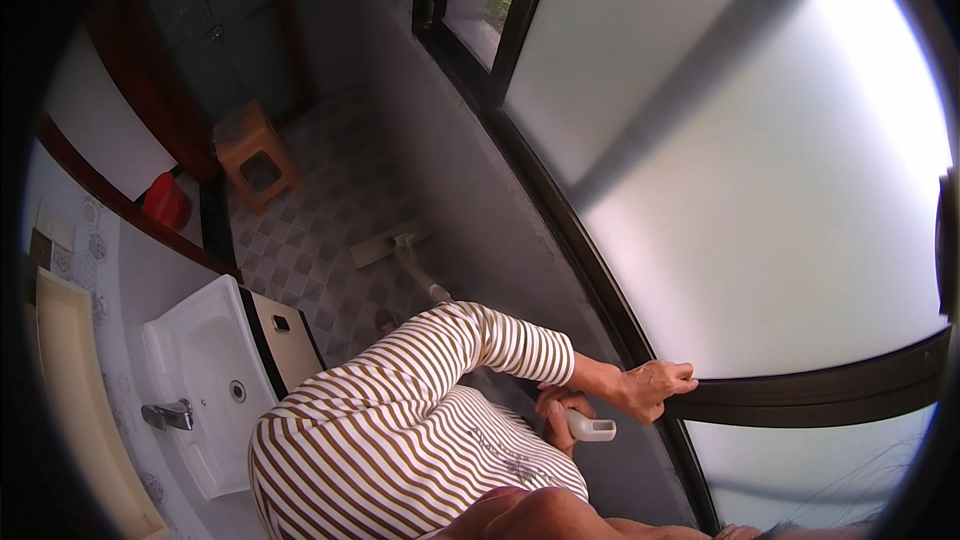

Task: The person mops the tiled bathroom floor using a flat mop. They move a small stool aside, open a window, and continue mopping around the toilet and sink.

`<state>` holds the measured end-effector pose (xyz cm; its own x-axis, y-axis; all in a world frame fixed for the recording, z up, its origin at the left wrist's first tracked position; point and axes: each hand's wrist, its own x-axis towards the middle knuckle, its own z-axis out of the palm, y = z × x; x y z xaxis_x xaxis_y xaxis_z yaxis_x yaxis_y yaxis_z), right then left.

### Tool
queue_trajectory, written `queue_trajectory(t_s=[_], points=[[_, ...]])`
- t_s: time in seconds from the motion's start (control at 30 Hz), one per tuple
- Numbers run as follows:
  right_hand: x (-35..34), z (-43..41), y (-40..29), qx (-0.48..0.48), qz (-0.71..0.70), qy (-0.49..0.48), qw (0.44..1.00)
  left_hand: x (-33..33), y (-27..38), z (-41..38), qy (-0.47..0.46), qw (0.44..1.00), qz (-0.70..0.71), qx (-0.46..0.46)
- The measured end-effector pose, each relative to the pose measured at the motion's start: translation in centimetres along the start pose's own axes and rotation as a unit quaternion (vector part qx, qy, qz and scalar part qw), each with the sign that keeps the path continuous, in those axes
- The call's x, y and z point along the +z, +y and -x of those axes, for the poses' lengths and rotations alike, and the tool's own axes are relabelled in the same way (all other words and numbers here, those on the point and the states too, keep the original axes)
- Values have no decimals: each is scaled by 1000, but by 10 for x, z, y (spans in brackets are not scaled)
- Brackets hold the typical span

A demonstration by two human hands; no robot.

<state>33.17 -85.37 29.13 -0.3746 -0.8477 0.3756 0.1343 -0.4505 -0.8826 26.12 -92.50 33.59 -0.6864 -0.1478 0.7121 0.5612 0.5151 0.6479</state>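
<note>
My left hand (651, 388) reaches out in a striped sleeve, its fingers curled at the dark window frame (795, 394), where the crossbar meets the sill-side rail. What the fingertips do there is partly hidden. Below that wrist, close to my chest, my right hand (564, 414) is wrapped around the pale handle of a flat mop (594, 427). The handle's end has a hanging slot. My arm and body hide much of the pole. Its flat head (386, 241) rests on the tiled floor by the wall under the window.
A white washbasin (206, 397) with a chrome faucet (169, 415) stands on a cabinet at left. Beyond are an orange plastic stool (259, 157), a red basin (168, 201) and a glass-panelled door (217, 22). Frosted window panes (735, 240) fill the right side.
</note>
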Motion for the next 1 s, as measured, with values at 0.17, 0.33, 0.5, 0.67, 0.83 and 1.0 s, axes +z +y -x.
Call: queue_trajectory(t_s=[0.17,0.33,0.5,0.67,0.83,1.0], points=[[0,1,3,3,-8,-13,1000,17,6,-8,-74,997,14,-23],[-3,-1,7,2,-9,-16,1000,34,8,-21,-195,980,41,-23],[-4,-1,9,-1,-12,-17,1000,55,-1,-26,-288,952,100,-20],[6,-6,13,-5,-10,-4,1000,56,-18,-15,-320,907,270,26],[6,-31,13,-26,2,25,999,-130,38,4,-312,829,454,-91],[13,-74,13,-42,13,80,996,-377,12,38,18,931,335,-145]])
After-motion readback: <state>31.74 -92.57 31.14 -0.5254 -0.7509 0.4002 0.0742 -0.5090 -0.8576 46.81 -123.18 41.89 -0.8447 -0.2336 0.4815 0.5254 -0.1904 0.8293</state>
